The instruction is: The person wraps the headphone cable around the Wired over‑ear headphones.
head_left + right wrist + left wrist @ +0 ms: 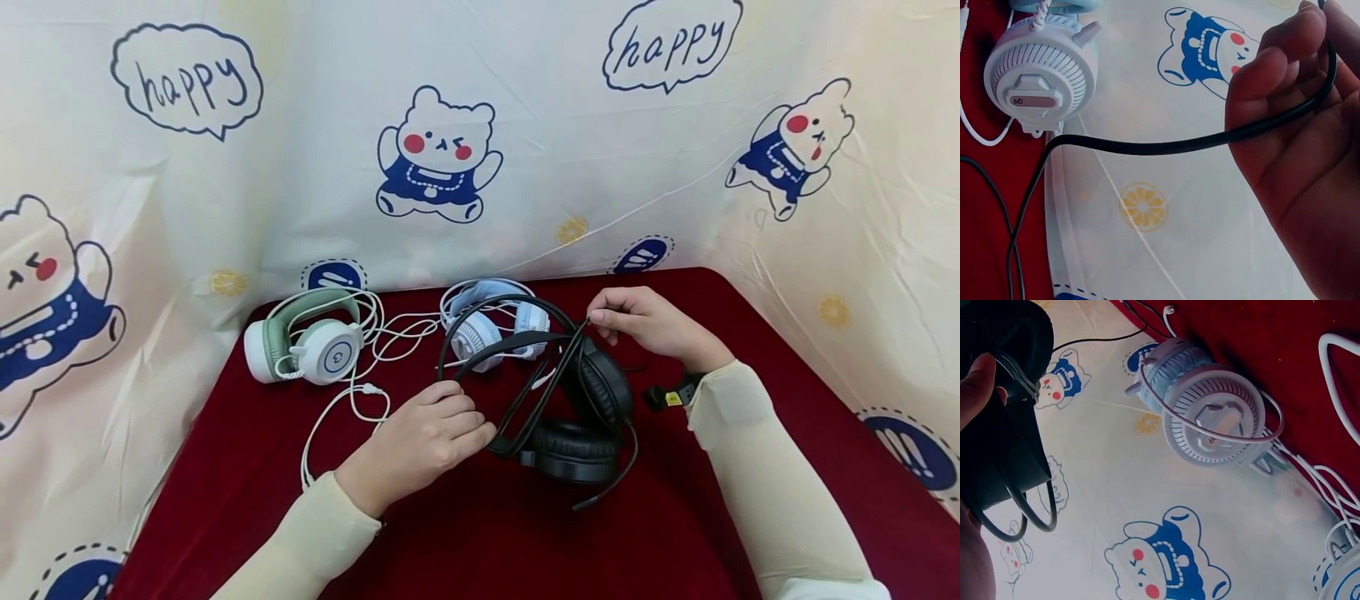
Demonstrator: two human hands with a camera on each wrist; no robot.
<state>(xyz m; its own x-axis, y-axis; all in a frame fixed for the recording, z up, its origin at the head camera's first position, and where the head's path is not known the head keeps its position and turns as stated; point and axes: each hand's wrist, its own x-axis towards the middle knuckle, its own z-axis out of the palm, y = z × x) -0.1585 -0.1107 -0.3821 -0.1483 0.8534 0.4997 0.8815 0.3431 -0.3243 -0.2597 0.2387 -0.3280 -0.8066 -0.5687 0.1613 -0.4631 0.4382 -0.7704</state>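
My left hand (420, 446) grips the black headset (592, 383) by its headband, near the middle of the table. Both padded ear cups face toward the right, and a thin microphone boom (600, 500) sticks out below them. Pinched between the right hand's (651, 325) thumb and fingers is the black cable (1147, 148), which crosses the palm in the right wrist view. Loops of that cable pass over the headband and ear cups. Behind the black headset stands a light blue headset (1213, 415), partly hidden by it in the head view.
A white and green headset (330, 350) stands at the back left, its white cable (397, 354) trailing across the red tablecloth (225, 483). A black connector with a yellow tag (671, 398) lies near the right wrist. Printed fabric walls (315, 183) enclose the table's back and sides.
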